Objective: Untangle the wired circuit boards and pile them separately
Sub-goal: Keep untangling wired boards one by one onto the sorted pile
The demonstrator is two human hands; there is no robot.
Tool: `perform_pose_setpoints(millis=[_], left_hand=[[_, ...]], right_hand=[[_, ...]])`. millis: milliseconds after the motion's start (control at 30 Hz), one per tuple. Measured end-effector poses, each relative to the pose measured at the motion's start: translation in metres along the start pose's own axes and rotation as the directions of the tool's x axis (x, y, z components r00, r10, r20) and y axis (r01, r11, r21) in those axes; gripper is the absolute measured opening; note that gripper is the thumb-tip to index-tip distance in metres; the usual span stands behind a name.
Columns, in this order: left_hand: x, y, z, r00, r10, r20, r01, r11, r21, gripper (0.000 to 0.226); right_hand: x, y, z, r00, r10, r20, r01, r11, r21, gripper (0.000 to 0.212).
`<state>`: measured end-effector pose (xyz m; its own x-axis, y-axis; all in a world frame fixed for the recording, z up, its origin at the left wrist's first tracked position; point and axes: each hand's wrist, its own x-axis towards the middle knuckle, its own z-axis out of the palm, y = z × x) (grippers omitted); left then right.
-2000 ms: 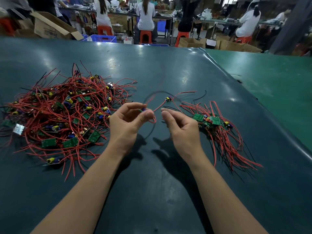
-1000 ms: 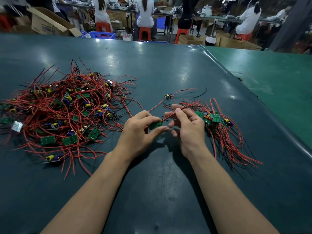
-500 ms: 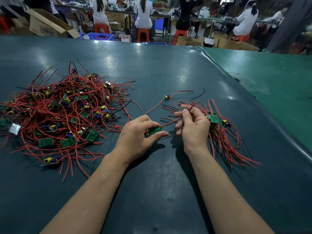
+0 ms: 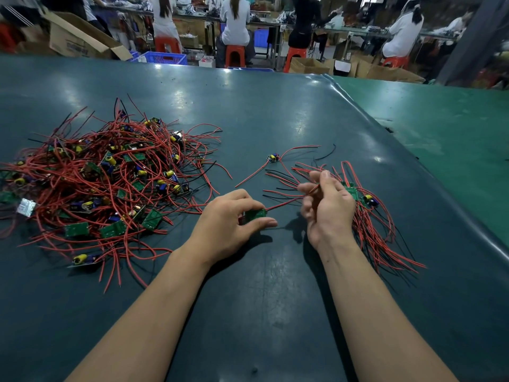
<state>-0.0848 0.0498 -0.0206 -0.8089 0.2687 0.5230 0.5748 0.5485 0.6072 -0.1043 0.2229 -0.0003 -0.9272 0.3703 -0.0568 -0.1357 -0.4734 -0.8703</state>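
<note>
On the dark rubber-covered bench [image 4: 275,111] we see the big tangled heap of red-wired green circuit boards [image 4: 110,177] at the left and the smaller sorted pile of wired boards [image 4: 369,216] at the right. Between them our left hand [image 4: 228,224] holds one small green circuit board [image 4: 256,214], and our right hand [image 4: 327,205] lies against the smaller pile. A lone wired board [image 4: 273,158] lies behind the hands. Seated workers on plastic stools [image 4: 235,55] sit beyond the bench's far edge.
</note>
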Motion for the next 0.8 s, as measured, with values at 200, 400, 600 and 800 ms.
perform_pose_setpoints(millis=[200,400,600,800], left_hand=[[0.0,0.002,0.001,1.0,0.028,-0.004,-0.028,1.0,0.01,0.034],[0.003,0.003,0.001,0.971,0.04,-0.235,-0.028,0.998,0.057,0.034],[0.0,0.001,0.001,0.985,0.059,-0.16,-0.048,0.996,0.071,0.038],[0.001,-0.001,0.001,0.982,0.062,-0.18,-0.053,0.997,0.052,0.036]], right_hand=[[0.001,-0.002,0.0,0.999,-0.033,-0.043,0.033,0.999,0.004,0.029],[-0.009,-0.004,0.004,0.971,0.173,0.165,-0.165,0.984,-0.061,0.048],[-0.026,0.011,0.012,0.93,0.186,0.318,-0.075,0.941,-0.331,0.009],[-0.014,-0.003,0.004,0.981,0.05,0.19,-0.016,0.985,-0.174,0.017]])
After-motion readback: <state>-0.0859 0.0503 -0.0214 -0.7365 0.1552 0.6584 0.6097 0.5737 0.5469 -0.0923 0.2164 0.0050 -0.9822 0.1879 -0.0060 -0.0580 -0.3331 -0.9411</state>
